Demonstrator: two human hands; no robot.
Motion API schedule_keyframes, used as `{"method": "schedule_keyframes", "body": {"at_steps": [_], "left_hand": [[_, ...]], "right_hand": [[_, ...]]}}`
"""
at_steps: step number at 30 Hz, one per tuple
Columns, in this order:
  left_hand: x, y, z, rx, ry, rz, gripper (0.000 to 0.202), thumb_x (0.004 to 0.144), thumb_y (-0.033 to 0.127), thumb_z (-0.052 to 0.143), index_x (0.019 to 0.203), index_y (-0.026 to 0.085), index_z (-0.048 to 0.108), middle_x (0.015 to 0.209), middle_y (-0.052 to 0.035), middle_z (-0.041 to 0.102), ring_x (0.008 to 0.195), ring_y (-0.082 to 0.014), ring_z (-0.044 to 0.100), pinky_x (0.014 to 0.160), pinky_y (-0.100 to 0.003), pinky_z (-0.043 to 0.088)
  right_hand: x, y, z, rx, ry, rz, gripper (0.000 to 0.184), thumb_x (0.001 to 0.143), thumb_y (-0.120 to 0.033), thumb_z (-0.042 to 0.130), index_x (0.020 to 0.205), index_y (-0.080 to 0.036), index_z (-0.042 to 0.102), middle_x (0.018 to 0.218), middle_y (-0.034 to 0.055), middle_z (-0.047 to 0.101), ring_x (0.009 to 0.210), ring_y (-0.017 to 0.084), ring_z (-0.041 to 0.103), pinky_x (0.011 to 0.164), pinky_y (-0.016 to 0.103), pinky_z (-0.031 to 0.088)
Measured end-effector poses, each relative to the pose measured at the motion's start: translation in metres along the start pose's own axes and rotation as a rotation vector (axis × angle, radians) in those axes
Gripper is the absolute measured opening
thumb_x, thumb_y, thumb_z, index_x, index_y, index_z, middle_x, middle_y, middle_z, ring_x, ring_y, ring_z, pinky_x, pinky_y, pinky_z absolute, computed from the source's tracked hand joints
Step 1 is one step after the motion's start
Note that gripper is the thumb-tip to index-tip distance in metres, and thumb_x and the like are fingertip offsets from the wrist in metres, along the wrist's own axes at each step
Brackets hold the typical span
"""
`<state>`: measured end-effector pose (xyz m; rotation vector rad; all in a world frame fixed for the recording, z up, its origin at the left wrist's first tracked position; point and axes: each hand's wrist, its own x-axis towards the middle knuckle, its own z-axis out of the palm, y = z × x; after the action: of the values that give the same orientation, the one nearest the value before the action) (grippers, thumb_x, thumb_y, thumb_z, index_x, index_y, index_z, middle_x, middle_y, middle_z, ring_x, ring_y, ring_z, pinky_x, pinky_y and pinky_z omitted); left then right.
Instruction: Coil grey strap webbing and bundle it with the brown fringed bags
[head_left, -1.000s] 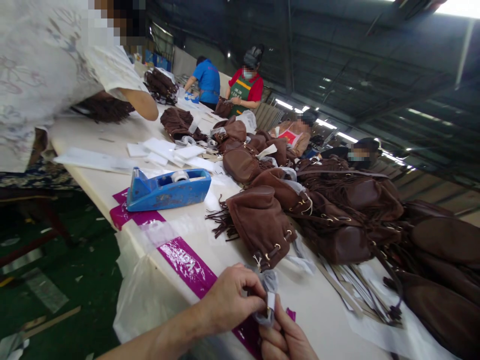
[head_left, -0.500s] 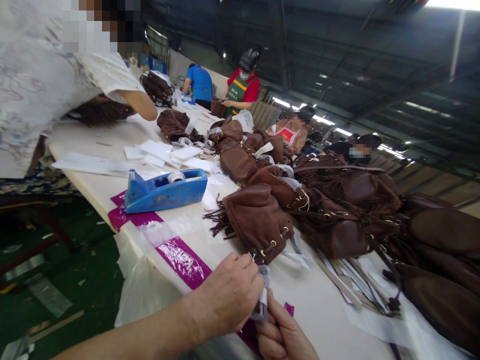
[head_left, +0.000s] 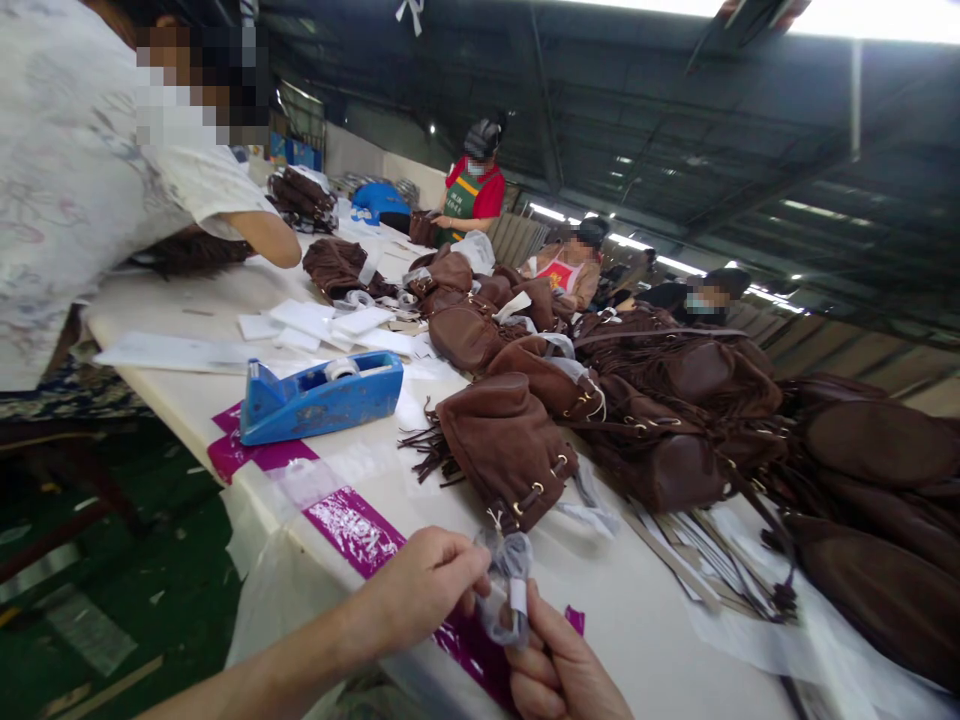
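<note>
My left hand (head_left: 424,588) and my right hand (head_left: 559,672) meet at the near edge of the white table (head_left: 187,395). Both pinch a small crumpled clear plastic wrap with a white tag (head_left: 510,590), held just above the tabletop. The wrap hangs from the strap end of a brown suede fringed bag (head_left: 506,445) lying right behind my hands. A blue tape dispenser (head_left: 322,395) stands to the left of that bag, on purple printed plastic sheets (head_left: 349,525).
Many more brown bags (head_left: 675,430) pile across the table's right side. White paper pieces (head_left: 330,320) lie further back. A person in a white patterned top (head_left: 82,190) leans over the left end; other masked workers (head_left: 472,190) stand or sit along the far side.
My left hand has drawn back to the left, uncovering the plastic wrap between both hands. The view has shifted slightly; the worker in blue at the far end has bent down.
</note>
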<state>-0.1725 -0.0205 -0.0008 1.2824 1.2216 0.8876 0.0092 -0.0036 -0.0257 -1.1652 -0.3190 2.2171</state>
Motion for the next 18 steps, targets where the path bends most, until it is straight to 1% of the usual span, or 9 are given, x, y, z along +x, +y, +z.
{"method": "schedule_keyframes", "body": {"at_steps": [1, 2, 4, 6, 8, 11, 14, 16, 18], "left_hand": [[0.003, -0.002, 0.005, -0.072, -0.002, -0.022, 0.034, 0.082, 0.04, 0.043, 0.07, 0.014, 0.062, 0.057, 0.0011, 0.056, 0.05, -0.0111, 0.043, 0.05, -0.023, 0.031], [0.006, -0.005, 0.01, -0.122, 0.008, -0.036, 0.033, 0.079, 0.042, 0.046, 0.068, 0.014, 0.061, 0.056, 0.0014, 0.056, 0.048, -0.0103, 0.041, 0.048, -0.022, 0.03], [0.011, -0.008, 0.016, -0.177, 0.043, -0.047, 0.024, 0.07, 0.037, 0.051, 0.062, 0.015, 0.056, 0.054, 0.0028, 0.053, 0.047, -0.0093, 0.038, 0.047, -0.022, 0.028], [0.014, -0.011, 0.017, -0.183, 0.08, -0.036, 0.017, 0.065, 0.033, 0.052, 0.059, 0.017, 0.051, 0.052, 0.004, 0.049, 0.048, -0.0093, 0.037, 0.047, -0.021, 0.027], [0.013, -0.012, 0.015, -0.155, 0.101, -0.004, 0.017, 0.067, 0.033, 0.051, 0.06, 0.018, 0.049, 0.052, 0.0043, 0.048, 0.049, -0.01, 0.038, 0.047, -0.021, 0.028], [0.008, -0.009, 0.008, -0.047, 0.135, 0.046, 0.019, 0.071, 0.033, 0.05, 0.06, 0.018, 0.049, 0.055, 0.0043, 0.046, 0.053, -0.0109, 0.04, 0.049, -0.021, 0.029], [-0.002, 0.001, 0.005, 0.121, 0.183, 0.087, 0.02, 0.076, 0.029, 0.048, 0.059, 0.018, 0.047, 0.056, 0.0039, 0.046, 0.055, -0.0115, 0.043, 0.051, -0.022, 0.03], [-0.01, 0.003, 0.008, 0.286, 0.239, 0.099, 0.024, 0.082, 0.027, 0.045, 0.06, 0.018, 0.049, 0.058, 0.0017, 0.051, 0.058, -0.013, 0.047, 0.053, -0.023, 0.032], [-0.018, -0.004, 0.019, 0.503, 0.281, 0.117, 0.027, 0.087, 0.025, 0.04, 0.067, 0.018, 0.056, 0.067, -0.003, 0.06, 0.064, -0.0163, 0.055, 0.058, -0.025, 0.038]], "right_hand": [[0.0, 0.001, -0.001, -0.023, -0.014, -0.014, 0.058, 0.041, -0.041, 0.095, 0.072, -0.015, 0.053, 0.044, -0.0169, 0.03, 0.035, -0.004, 0.013, 0.031, 0.009, 0.008], [0.001, 0.001, -0.001, -0.043, -0.029, -0.027, 0.057, 0.043, -0.042, 0.094, 0.074, -0.015, 0.055, 0.044, -0.0168, 0.03, 0.035, -0.004, 0.013, 0.031, 0.009, 0.008], [0.002, 0.003, -0.004, -0.067, -0.052, -0.052, 0.055, 0.047, -0.044, 0.092, 0.074, -0.015, 0.055, 0.044, -0.0165, 0.03, 0.036, -0.003, 0.013, 0.031, 0.01, 0.01], [0.003, 0.006, -0.005, -0.072, -0.055, -0.092, 0.054, 0.049, -0.046, 0.091, 0.072, -0.016, 0.054, 0.044, -0.0165, 0.029, 0.036, -0.003, 0.012, 0.031, 0.01, 0.01], [0.004, 0.009, -0.004, -0.076, -0.04, -0.149, 0.055, 0.049, -0.047, 0.091, 0.072, -0.016, 0.052, 0.044, -0.0167, 0.027, 0.037, -0.002, 0.011, 0.032, 0.01, 0.011], [0.004, 0.014, 0.001, -0.109, -0.01, -0.237, 0.055, 0.05, -0.05, 0.089, 0.072, -0.017, 0.051, 0.045, -0.0169, 0.026, 0.038, -0.001, 0.011, 0.032, 0.011, 0.012], [0.005, 0.023, 0.01, -0.18, 0.031, -0.323, 0.055, 0.052, -0.054, 0.086, 0.074, -0.018, 0.051, 0.045, -0.0171, 0.025, 0.038, 0.0, 0.011, 0.033, 0.012, 0.012], [0.007, 0.031, 0.015, -0.23, 0.076, -0.412, 0.055, 0.055, -0.058, 0.083, 0.075, -0.018, 0.052, 0.044, -0.0171, 0.024, 0.037, 0.001, 0.011, 0.033, 0.013, 0.011], [0.01, 0.039, 0.018, -0.28, 0.138, -0.497, 0.054, 0.057, -0.063, 0.079, 0.071, -0.019, 0.051, 0.042, -0.016, 0.023, 0.037, 0.002, 0.014, 0.034, 0.014, 0.012]]}}
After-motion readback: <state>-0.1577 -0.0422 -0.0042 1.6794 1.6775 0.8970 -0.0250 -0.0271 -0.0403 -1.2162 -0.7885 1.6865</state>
